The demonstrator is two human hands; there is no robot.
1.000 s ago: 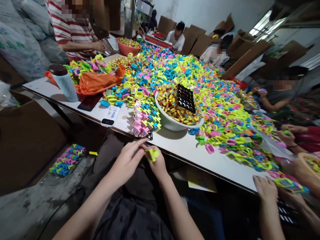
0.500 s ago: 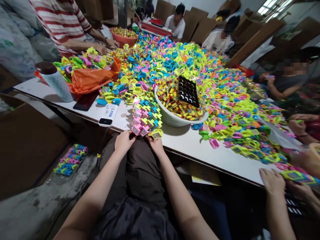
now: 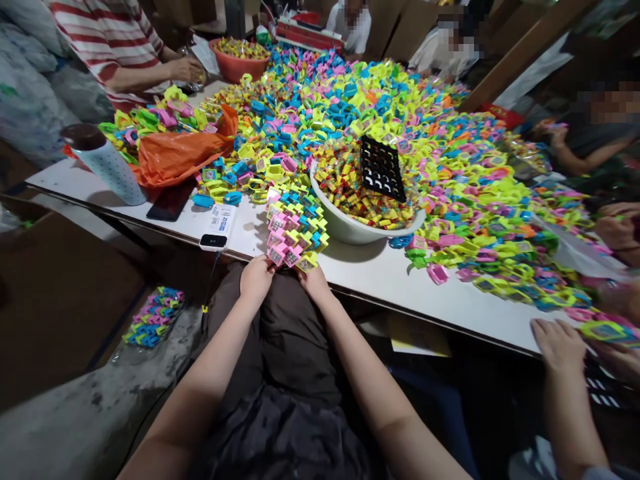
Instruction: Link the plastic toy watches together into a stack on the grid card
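Note:
A block of pink, yellow and blue toy watches [image 3: 295,227] stands at the table's front edge, above my lap. My left hand [image 3: 257,279] is closed on its lower left corner, the fingertips partly hidden beneath it. Around the lower right corner my right hand [image 3: 314,280] is closed too, its fingers mostly under the watches. Just right of the block is a white basin [image 3: 345,229] of small yellow and red pieces, with a black slotted tray [image 3: 383,168] lying on them.
Loose toy watches [image 3: 460,193] cover much of the table [image 3: 380,283]. A bottle [image 3: 113,170], orange bag [image 3: 175,157], dark phone [image 3: 171,201] and white device [image 3: 215,240] lie left. A bagged bundle [image 3: 154,317] rests on the floor. A co-worker's hand [image 3: 560,343] is at right.
The view has shifted slightly. Both my hands keep hold of the watch block. At the upper left, a co-worker's hands have drawn together, away from the red basin.

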